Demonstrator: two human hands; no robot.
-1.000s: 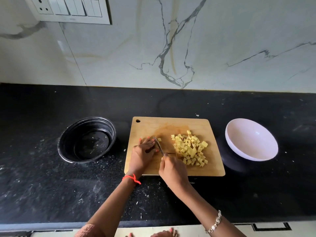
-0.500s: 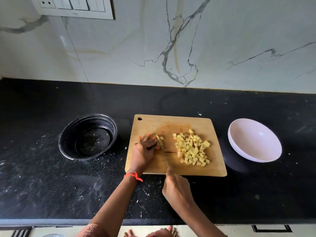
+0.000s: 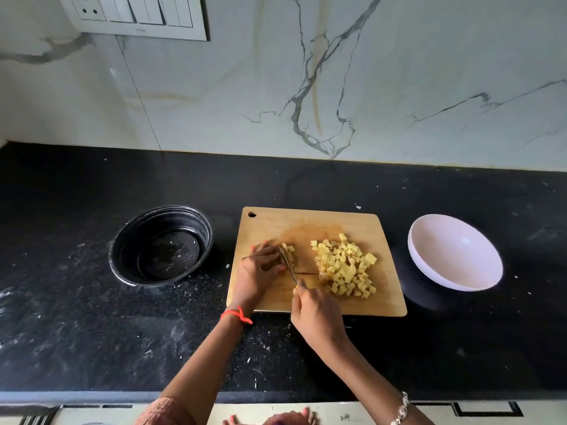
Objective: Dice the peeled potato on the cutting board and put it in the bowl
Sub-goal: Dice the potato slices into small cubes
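We're on the last bit here. Our left hand (image 3: 260, 268) is curled over the remaining chunk of potato (image 3: 289, 250) on the left half of the cutting board (image 3: 306, 222). Most of that chunk is hidden under the fingers, so we can't really say how much is left. Our right hand (image 3: 316, 314) is wrapped round the handle of the knife (image 3: 287, 263), blade right beside the left knuckles.

With a piece this small we'd go slow: short cuts, knuckles guiding the blade, fingertips pulled back.

The diced pile (image 3: 343, 268) sits on the board's right half, with none in the white bowl (image 3: 454, 256) beside it yet. There's a black bowl (image 3: 122, 240) with scraps on the left. The black counter (image 3: 92, 332) is flecked with white bits, with a marble wall (image 3: 399, 72) behind and a switch panel (image 3: 138, 13) up top.
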